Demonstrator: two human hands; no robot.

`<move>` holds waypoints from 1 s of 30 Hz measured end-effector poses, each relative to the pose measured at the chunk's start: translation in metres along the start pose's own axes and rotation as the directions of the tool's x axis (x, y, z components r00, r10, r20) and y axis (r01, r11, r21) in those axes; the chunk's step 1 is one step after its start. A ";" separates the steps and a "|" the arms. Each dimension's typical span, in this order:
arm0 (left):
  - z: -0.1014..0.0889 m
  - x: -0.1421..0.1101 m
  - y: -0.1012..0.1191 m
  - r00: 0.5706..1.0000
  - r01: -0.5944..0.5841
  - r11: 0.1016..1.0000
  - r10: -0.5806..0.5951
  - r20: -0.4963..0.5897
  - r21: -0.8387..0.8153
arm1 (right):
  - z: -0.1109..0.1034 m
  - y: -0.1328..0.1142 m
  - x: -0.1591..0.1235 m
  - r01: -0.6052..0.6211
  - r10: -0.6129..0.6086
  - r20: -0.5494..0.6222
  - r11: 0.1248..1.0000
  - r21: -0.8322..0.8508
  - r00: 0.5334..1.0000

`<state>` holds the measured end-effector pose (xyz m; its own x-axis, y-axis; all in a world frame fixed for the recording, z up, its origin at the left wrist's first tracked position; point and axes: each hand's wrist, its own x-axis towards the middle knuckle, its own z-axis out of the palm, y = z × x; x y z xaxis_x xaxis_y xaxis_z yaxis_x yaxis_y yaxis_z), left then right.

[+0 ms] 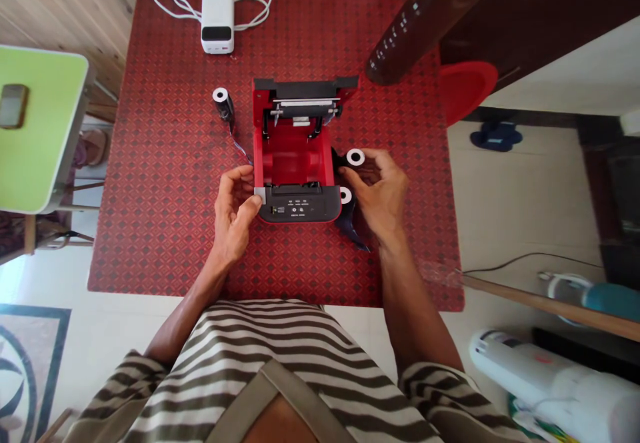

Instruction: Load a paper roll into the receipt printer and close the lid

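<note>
Roll (355, 157), white end up, long axis upright, pinched in right hand (384, 186); left hand (233, 207) around corner of printer (300, 210).

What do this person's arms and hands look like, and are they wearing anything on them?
Both the left hand and the right hand are ungloved, with no rings, watch or bracelet showing. The forearms are bare. The left sleeve and right sleeve are striped in dark olive and pale tones, ending around the elbows.
</note>
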<state>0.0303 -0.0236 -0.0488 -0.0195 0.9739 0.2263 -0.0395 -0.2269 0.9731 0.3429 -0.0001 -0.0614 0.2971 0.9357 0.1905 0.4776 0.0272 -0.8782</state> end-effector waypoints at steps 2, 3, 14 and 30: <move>0.000 0.000 0.000 1.000 0.003 1.000 -0.003 -0.003 0.002 | -0.004 0.002 0.000 -0.010 0.010 0.018 1.000 0.009 1.000; 0.000 0.000 0.000 1.000 0.005 1.000 -0.005 -0.003 0.000 | -0.008 0.003 -0.002 -0.020 0.020 0.016 1.000 0.012 1.000; -0.001 0.000 -0.002 1.000 -0.011 1.000 0.011 -0.001 0.009 | -0.042 -0.010 -0.054 -0.112 0.104 0.246 0.993 0.021 0.964; 0.002 -0.005 -0.001 0.999 0.039 0.999 -0.039 -0.004 0.014 | -0.072 -0.130 -0.013 0.356 -0.311 0.315 0.930 -0.096 0.897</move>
<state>0.0320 -0.0279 -0.0509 -0.0218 0.9820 0.1876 -0.0263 -0.1882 0.9818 0.3366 -0.0416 0.0819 -0.1422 0.9414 0.3059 0.6291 0.3246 -0.7063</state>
